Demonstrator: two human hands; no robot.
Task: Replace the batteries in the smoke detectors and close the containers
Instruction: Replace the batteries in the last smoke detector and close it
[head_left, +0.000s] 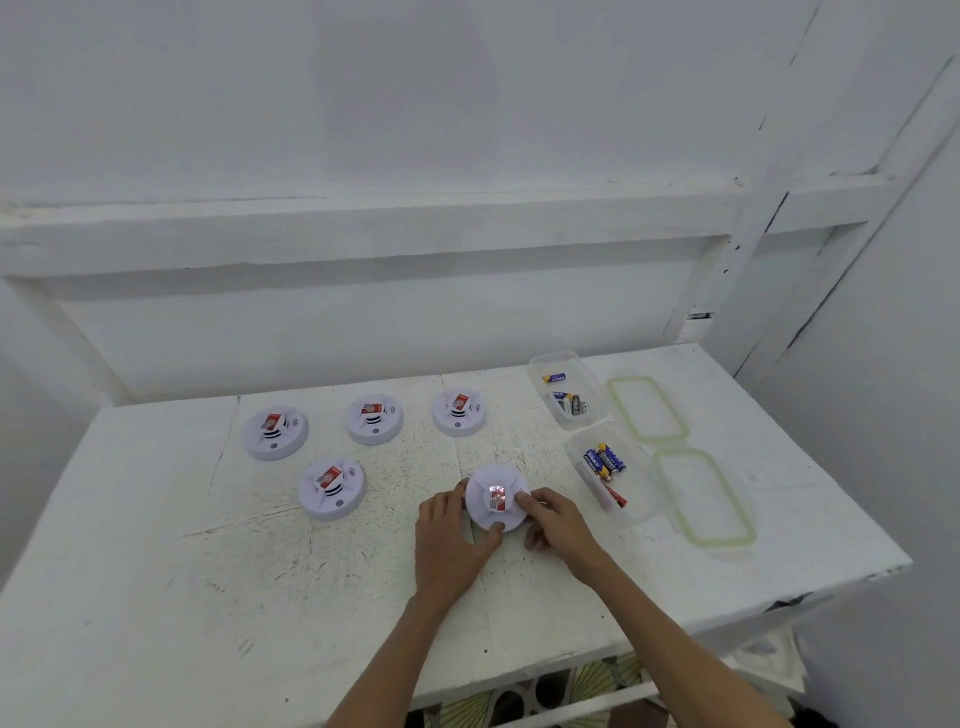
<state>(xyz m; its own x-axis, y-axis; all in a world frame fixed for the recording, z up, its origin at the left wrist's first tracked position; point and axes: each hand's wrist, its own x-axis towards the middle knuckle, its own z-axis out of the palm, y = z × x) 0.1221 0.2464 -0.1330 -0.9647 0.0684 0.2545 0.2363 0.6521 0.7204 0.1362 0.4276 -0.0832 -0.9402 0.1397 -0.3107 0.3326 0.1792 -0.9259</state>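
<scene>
The white bench (156, 571) runs out of view at the left and lower edges, and both forearms are cut off at the bottom edge. The near smoke detector (496, 512) sits on the bench and serves as the marker for all else.

Right of it and farthest out lie two clear lids with pale green seals, the near lid (704, 499) and, behind that, the far lid (647, 410). Between the near lid and the near smoke detector stands the near container (641, 499), uncovered. The far container (553, 358) stands behind and to the right of the detector, also uncovered.

Four other smoke detectors (275, 432) lie to the left of and behind the near one. Each carries a red and white block on top.

The left hand (452, 540) curls its grip round the near smoke detector's left rim, with the thumb on the nearest edge. The right hand (558, 525) covers the right rim, a fingertip pressed on the top beside the central block and the other fingers curled. How much of the rim that grip closes on is hidden.

Glare washes out the block (497, 496) on the near smoke detector. Blue and yellow batteries (605, 460) lie in the near container, beside a red item that is hard to make out. More batteries (569, 402) lie in the far container, and their print is too small to read.
</scene>
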